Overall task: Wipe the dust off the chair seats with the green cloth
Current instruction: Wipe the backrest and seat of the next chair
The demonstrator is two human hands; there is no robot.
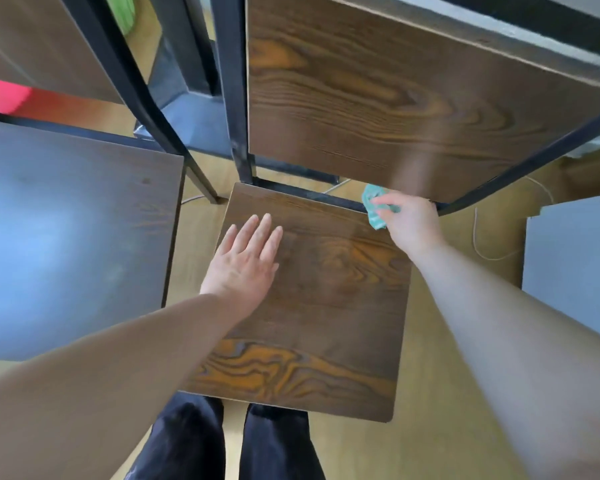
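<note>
A dark wood-grain chair seat (326,306) lies below me, with its wooden backrest (395,98) held in a black metal frame behind it. My left hand (246,261) rests flat on the seat's left half, fingers spread, holding nothing. At the seat's far right corner my right hand (409,223) grips a bunched green cloth (373,202), which touches the seat close to the frame bar. A second chair seat (66,230) stands to the left, shiny with glare.
Black frame bars (232,98) rise between the two chairs. A grey surface (575,265) sits at the right edge. A thin white cord (478,244) loops on the wooden floor. My dark trouser legs (229,445) stand at the seat's front edge. Something red (4,95) lies at far left.
</note>
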